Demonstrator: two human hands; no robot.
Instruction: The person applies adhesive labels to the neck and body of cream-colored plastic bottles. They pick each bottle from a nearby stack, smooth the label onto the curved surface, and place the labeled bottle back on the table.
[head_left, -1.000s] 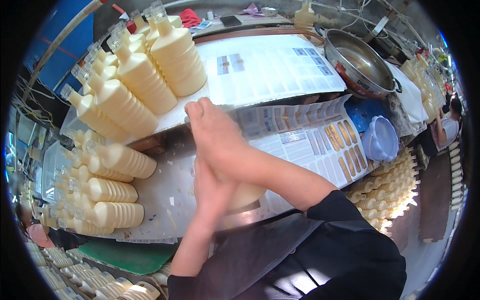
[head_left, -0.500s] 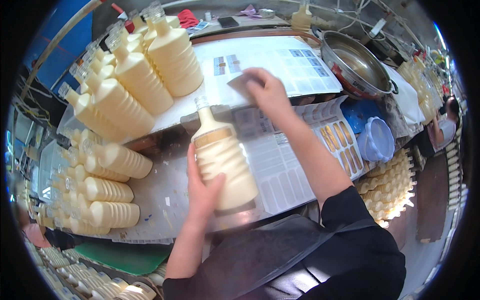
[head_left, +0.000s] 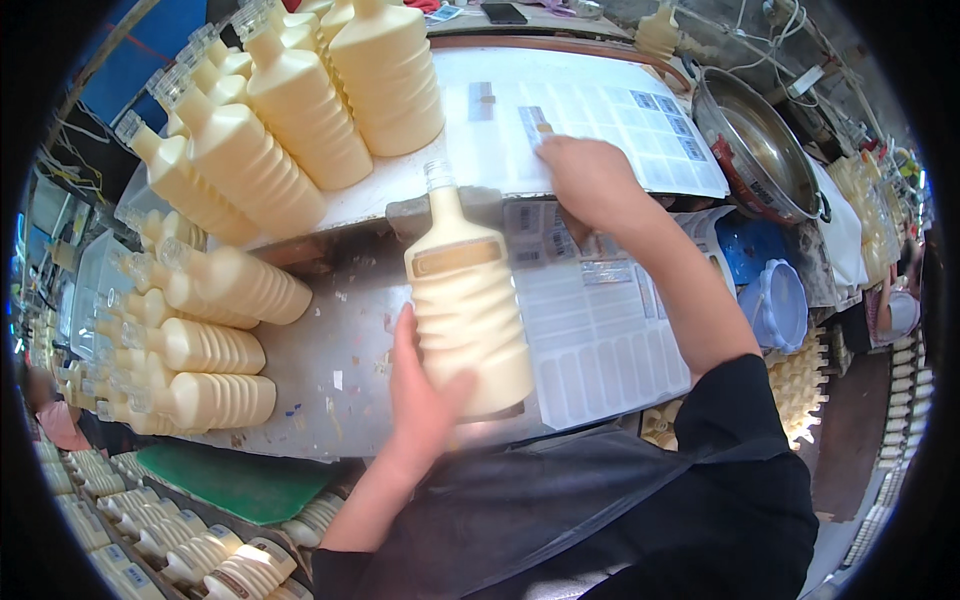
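Observation:
A cream ribbed bottle [head_left: 468, 325] with a clear neck and a gold label near its shoulder leans upright, neck pointing away from me. My left hand [head_left: 425, 400] is closed round its lower left side. Over the white label sheet [head_left: 610, 100], my right hand [head_left: 595, 180] has its fingertips pinched at the lower end of a small blue printed label [head_left: 533, 122]. A thin brown card [head_left: 576, 228] sticks out below that hand, apparently held in the curled fingers. A second blue label [head_left: 481, 101] lies to the left on the sheet.
Cream bottles [head_left: 305, 105] stand at the far left; more lie below them [head_left: 210, 345]. Clear label sheets [head_left: 590, 340] cover the bench's right side. A metal pan [head_left: 755, 140] and lilac basket [head_left: 775, 305] are to the right. Another person [head_left: 895, 310] is at far right.
My right hand has turned and brought its fingertips down to the right blue label, which now sits farther from the left one. The left hand keeps the bottle; the whole view has shifted.

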